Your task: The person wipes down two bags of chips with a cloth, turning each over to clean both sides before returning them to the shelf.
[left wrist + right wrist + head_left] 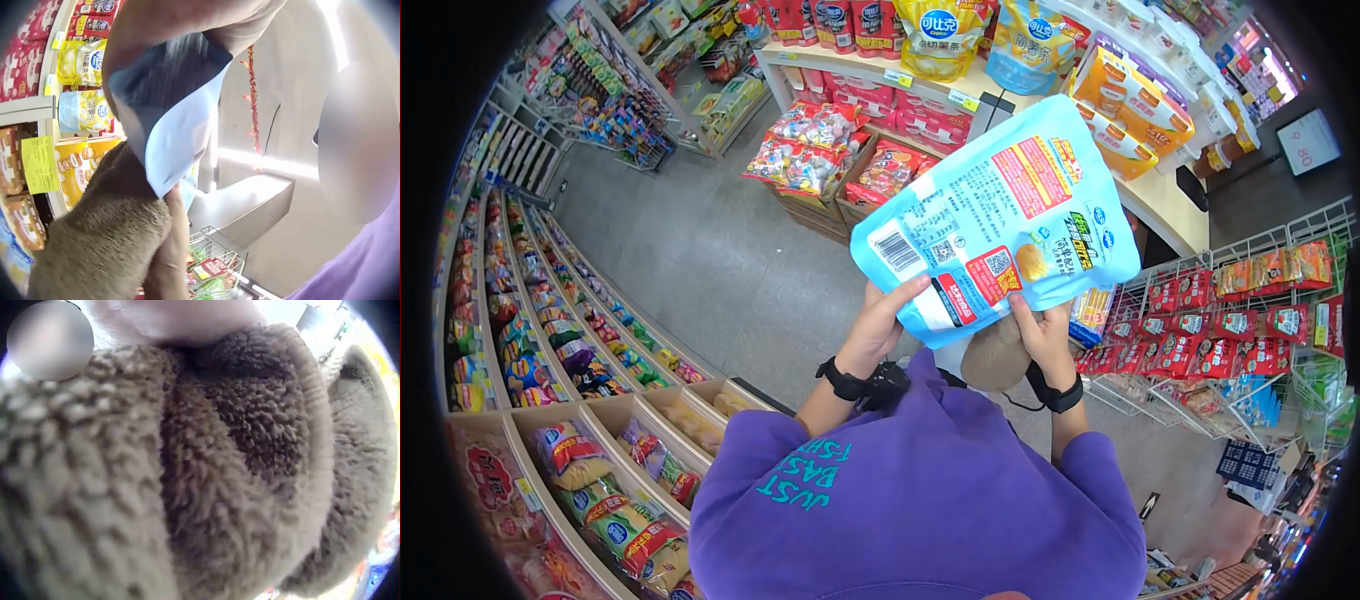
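Blue pouch (pixel 985 215) centre of frame, near edge pinched by left hand (pixel 882 312) and right hand (pixel 1045 335), hands apart. Far end looks unsupported, could tip or sag; brown fuzzy item (pixel 996 357) crowding right hand might loosen grip, causing a drop.

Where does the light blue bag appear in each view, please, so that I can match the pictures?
Head: the light blue bag is right of centre, mostly in the upper half, held by the left hand and right hand.
Left wrist: upper middle, left of centre.
Right wrist: not visible.
Shared landmark: the brown fleecy item, lower left in the left wrist view, filling most of the right wrist view.
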`<state>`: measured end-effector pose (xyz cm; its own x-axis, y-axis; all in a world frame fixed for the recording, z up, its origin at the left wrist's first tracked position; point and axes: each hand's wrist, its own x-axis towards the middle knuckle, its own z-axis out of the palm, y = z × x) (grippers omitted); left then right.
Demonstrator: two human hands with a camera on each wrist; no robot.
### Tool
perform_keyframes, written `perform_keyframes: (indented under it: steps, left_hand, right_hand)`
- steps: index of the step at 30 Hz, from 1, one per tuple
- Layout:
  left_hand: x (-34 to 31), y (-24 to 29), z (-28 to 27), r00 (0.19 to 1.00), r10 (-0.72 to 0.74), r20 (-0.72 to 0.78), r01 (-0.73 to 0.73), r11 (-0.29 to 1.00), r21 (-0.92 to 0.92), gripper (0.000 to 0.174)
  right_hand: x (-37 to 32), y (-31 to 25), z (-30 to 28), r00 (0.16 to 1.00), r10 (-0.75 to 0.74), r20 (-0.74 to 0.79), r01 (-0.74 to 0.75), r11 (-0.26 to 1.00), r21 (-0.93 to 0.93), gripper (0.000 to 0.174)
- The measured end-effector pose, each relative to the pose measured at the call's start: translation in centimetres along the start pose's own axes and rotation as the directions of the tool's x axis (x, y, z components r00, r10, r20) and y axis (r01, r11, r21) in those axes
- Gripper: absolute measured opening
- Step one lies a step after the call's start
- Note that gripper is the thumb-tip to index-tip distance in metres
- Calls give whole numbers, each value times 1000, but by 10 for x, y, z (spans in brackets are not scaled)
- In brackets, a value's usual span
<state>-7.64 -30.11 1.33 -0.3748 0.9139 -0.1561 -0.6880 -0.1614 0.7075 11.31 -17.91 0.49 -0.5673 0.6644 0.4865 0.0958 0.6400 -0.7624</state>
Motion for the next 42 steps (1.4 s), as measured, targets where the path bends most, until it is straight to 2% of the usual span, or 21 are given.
perform_keyframes:
  steps: [2,3,5,7,9,10,11,12,15,16,17,19,23,26,28,30,31,33,35,38,42]
  left_hand:
    - [3,-5,-6,998,57,-28,-56,998,36,56]
    - [6,-10,-11,984,168,-55,-159,976,146,57]
    - [11,-17,-15,956,285,-70,-259,931,255,59]
    - [11,-25,-19,901,423,-97,-347,836,424,64]
    - [10,-31,-20,874,480,-72,-360,741,567,67]
    - [7,-25,-6,797,601,60,-480,569,668,68]
    - [7,-23,4,697,684,213,-581,365,728,69]
    - [12,-33,3,645,725,243,-687,410,600,68]
    - [15,-43,-6,532,791,302,-788,333,518,66]
    - [3,-45,-4,658,743,123,-640,464,613,63]
    - [-4,-39,-8,707,685,176,-563,394,727,63]
    - [-17,-16,11,538,770,344,-676,150,721,63]
    - [-21,-15,0,452,792,411,-730,64,680,73]
    - [-15,-8,2,430,816,385,-735,69,675,78]
    - [-16,-1,8,572,752,326,-667,196,718,64]
    - [-16,-8,5,615,741,268,-663,302,685,63]
    - [-19,-16,-1,659,723,205,-647,407,645,63]
    - [-31,-29,-22,735,659,163,-507,373,777,51]
    - [-45,-17,-4,892,450,40,-415,780,469,38]
    - [-40,-14,4,891,450,-60,-387,822,419,36]
    - [-29,-13,12,812,583,-36,-534,766,358,39]
  right_hand:
    - [4,-13,-6,935,251,250,-271,962,45,24]
    - [5,-21,-9,935,250,252,-270,962,48,24]
    - [6,-37,-19,786,190,588,-193,979,-59,28]
    - [11,-64,-20,818,157,554,-186,983,-3,36]
    - [26,-105,-21,962,-11,274,28,998,-56,44]
    - [30,-116,-14,962,-2,272,19,998,-60,44]
    - [36,-124,-5,966,-189,175,217,963,-158,45]
    - [43,-127,-2,919,-381,97,393,878,-273,46]
    - [65,-126,-3,899,-377,221,430,852,-298,43]
    - [75,-123,-11,926,-349,144,377,868,-324,41]
    - [86,-116,-21,936,-347,60,346,871,-349,39]
    - [118,-97,-43,934,-345,-89,253,820,-513,35]
    - [151,-74,-63,884,-414,-218,232,792,-564,30]
    - [117,-109,-51,780,-542,-312,318,773,-548,29]
    - [100,-130,-41,718,-695,38,663,666,-342,33]
    - [81,-140,-25,717,-578,391,690,669,-276,36]
    - [85,-135,-27,727,-571,382,680,675,-285,36]
    - [111,-112,-38,804,-588,83,561,706,-432,35]
    - [147,-85,-54,847,-514,-135,384,767,-515,31]
    - [147,-78,-52,843,-492,-219,319,784,-532,28]
    - [73,-108,7,635,-749,189,769,591,-243,27]
